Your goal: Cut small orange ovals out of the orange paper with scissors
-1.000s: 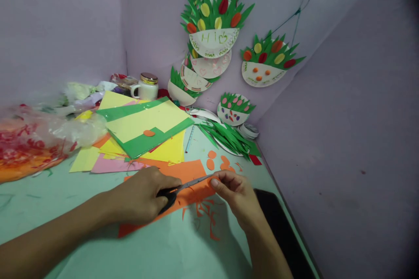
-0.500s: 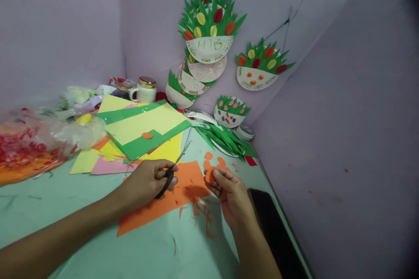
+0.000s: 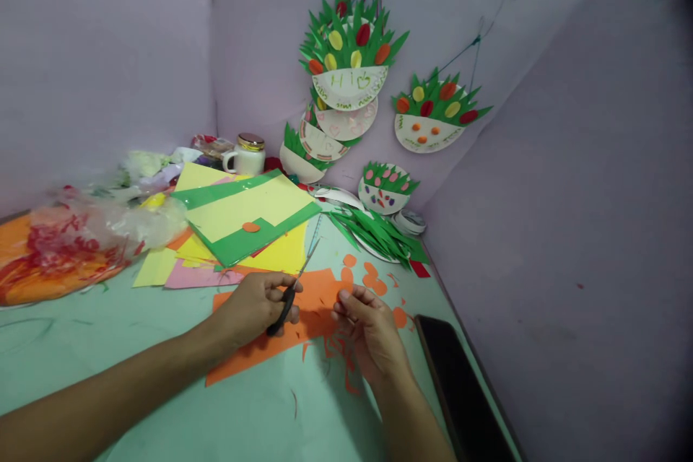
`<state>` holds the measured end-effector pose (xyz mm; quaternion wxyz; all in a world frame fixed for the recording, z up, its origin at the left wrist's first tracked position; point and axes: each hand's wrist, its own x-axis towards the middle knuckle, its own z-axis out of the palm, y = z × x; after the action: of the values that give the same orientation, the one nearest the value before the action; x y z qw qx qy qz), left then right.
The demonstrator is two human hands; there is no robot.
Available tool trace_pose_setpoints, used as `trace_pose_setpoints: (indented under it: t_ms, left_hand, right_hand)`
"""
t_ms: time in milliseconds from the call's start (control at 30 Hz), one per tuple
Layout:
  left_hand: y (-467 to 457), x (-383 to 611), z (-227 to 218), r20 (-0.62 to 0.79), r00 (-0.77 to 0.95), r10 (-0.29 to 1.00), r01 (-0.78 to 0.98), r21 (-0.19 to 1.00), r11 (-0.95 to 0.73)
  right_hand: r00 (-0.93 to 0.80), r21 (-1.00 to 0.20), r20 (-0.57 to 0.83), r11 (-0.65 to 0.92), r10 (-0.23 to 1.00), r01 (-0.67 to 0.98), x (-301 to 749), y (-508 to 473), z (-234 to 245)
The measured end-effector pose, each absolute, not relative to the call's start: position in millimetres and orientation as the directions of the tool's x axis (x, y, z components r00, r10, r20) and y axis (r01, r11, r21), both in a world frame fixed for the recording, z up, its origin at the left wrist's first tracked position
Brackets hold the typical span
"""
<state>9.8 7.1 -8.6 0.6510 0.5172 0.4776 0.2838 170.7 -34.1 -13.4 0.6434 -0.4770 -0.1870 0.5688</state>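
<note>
My left hand (image 3: 265, 307) is closed around black-handled scissors (image 3: 286, 307), whose thin blades point up and away from me. Between the thumb and fingers of my right hand (image 3: 371, 328) is a small orange paper piece (image 3: 342, 295), partly covered by the fingertips. Below both hands lies an orange paper sheet (image 3: 243, 357) with thin curled orange scraps (image 3: 351, 379) by its right end. Just beyond my right hand are several cut orange paper ovals (image 3: 375, 281) on the table.
A black phone (image 3: 458, 382) lies at the right table edge by the wall. Coloured paper sheets (image 3: 243, 206), a white mug (image 3: 246, 160) and a plastic bag (image 3: 108, 234) are at the back left. Green paper strips (image 3: 373, 234) lie behind; paper-plate crafts (image 3: 351, 86) hang on the wall.
The view has shifted slightly, so the scene sits a little further right. My right hand has turned, and less of the orange piece shows between its fingers. The scissors stay in my left hand.
</note>
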Motion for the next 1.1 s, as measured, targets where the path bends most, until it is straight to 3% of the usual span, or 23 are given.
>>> trace_pose_setpoints:
  t_ms: [400, 567, 667, 733, 1100]
  left_hand:
    - [7, 8, -8, -0.254, 0.392, 0.884, 0.141, 0.966, 0.215]
    - [3, 8, -18, -0.097, 0.542, 0.835, 0.233, 0.972, -0.038]
    - [-2, 5, -17, 0.013, 0.538, 0.843, 0.433, 0.854, -0.29]
    - [-5, 4, -13, 0.035, 0.544, 0.838, 0.522, 0.768, -0.371]
    - [-6, -1, 8, 0.013, 0.605, 0.796, 0.648, 0.573, -0.502]
  right_hand:
    - [0.228, -0.82, -0.296, -0.124, 0.928, -0.559, 156, -38, -22]
    - [0.27, -0.809, -0.287, -0.082, 0.919, -0.581, 155, -38, -20]
    - [0.313, -0.842, -0.248, -0.044, 0.917, -0.538, 157, -38, -21]
    - [0.323, -0.862, -0.234, -0.042, 0.917, -0.505, 159, -37, -22]
    - [0.26, -0.934, -0.134, -0.035, 0.956, -0.355, 163, -38, -26]
